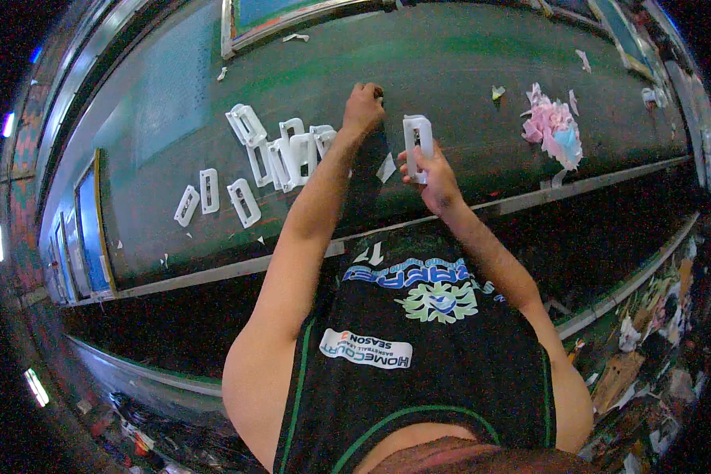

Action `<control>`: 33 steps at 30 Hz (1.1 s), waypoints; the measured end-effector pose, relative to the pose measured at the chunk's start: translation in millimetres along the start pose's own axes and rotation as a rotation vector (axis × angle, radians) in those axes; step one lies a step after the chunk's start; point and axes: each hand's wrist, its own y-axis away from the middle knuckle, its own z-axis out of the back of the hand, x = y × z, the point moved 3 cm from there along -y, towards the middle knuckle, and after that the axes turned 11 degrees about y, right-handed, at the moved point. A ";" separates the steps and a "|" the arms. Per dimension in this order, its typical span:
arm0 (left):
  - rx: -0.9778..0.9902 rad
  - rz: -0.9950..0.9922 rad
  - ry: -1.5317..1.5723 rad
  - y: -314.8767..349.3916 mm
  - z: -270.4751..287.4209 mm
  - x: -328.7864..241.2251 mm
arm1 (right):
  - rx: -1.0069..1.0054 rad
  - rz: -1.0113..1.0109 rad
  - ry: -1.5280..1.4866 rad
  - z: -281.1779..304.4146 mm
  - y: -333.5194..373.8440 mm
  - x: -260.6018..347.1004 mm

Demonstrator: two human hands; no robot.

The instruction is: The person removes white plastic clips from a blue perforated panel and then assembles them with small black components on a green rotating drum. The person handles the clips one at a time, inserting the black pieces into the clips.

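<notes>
My right hand [434, 178] is closed around the lower part of a white plastic piece with a long slot [409, 141], held upright above the green table [450, 71]. Further out and to the left, my left hand [363, 109] is closed over the tabletop; a small dark spot shows at its fingertips, but what it holds, if anything, is hidden. Left of that forearm lies a loose heap of similar white slotted pieces [299, 158], some overlapping. Three more, including a white piece [244, 203], lie apart at the heap's left.
Crumpled pink and pale blue scraps [551, 126] lie on the table's right side. A white scrap [386, 168] is between my forearms. The table's near edge [521, 199] runs across before my body. A framed panel [237, 31] stands at the far side. Litter [632, 355] covers the lower right.
</notes>
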 end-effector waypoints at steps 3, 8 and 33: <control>0.005 -0.072 -0.016 3.6 -0.3 5.9 | 0.020 -0.025 -0.145 3.8 2.0 1.1; 0.079 -0.001 0.108 -3.6 18.1 -1.4 | 0.041 -0.029 -0.329 2.2 2.8 8.4; -0.035 -0.301 0.499 149.1 37.8 -121.0 | -0.080 0.030 -0.285 -6.5 -7.7 15.1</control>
